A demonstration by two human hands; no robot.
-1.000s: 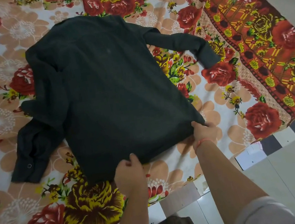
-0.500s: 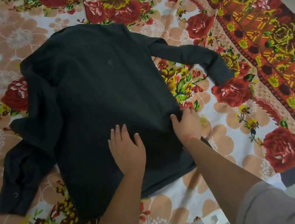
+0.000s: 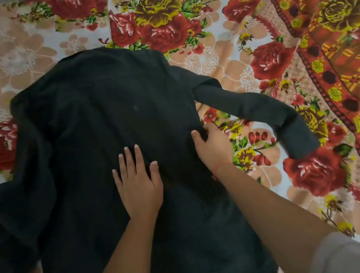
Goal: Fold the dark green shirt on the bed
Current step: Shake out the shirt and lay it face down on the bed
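Light: dim, soft, even indoor light; source unclear.
Shadows: faint, beneath the left hand (image 3: 138,183) and right hand (image 3: 214,146).
Glare: slight washout far above the hands.
Focus: slightly soft throughout.
Edges: wide-angle bending outward from the hands.

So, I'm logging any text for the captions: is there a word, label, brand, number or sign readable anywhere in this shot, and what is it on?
None: no readable text anywhere in the head view.
Dark green shirt: no label, tag or print shows on the visible side.
Floral bedsheet: only roses and border patterns, no lettering.
Left hand and right hand: a red thread at the right wrist, nothing written.
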